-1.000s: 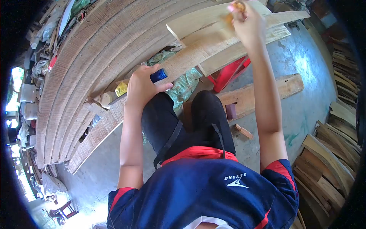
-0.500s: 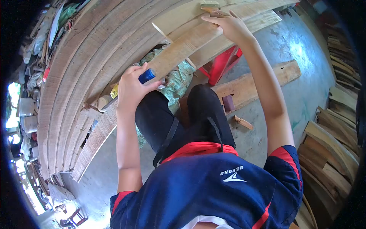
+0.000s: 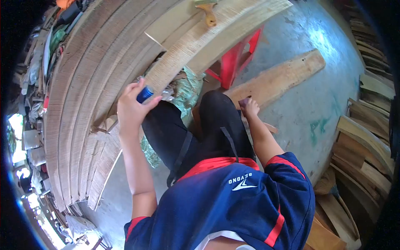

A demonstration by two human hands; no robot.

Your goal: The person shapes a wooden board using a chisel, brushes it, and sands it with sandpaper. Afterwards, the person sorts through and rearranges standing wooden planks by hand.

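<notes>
My left hand (image 3: 132, 109) is closed around a blue-handled tool (image 3: 145, 95), its blue end showing between thumb and fingers. The rest of that tool is hidden in the now view. Under and ahead of this hand runs a long pale plank (image 3: 179, 56). My right hand (image 3: 250, 108) is down beside my right knee, its fingers closed on a small dark red block (image 3: 244, 102) at the edge of a low wooden board (image 3: 279, 79). A flat paintbrush (image 3: 207, 14) with a wooden handle lies on the planks at the top.
Several long curved boards (image 3: 79, 104) are stacked on my left. A red stand (image 3: 231, 62) is beneath the plank, near a crumpled greenish plastic sheet (image 3: 187, 91). A small wood piece (image 3: 271, 128) lies on the floor (image 3: 300, 125). Stacked curved wood (image 3: 358, 162) lines the right side.
My right hand has left the paintbrush at the top and come down to the dark red block. My left hand keeps its hold on the blue-handled tool. The view has shifted slightly.
</notes>
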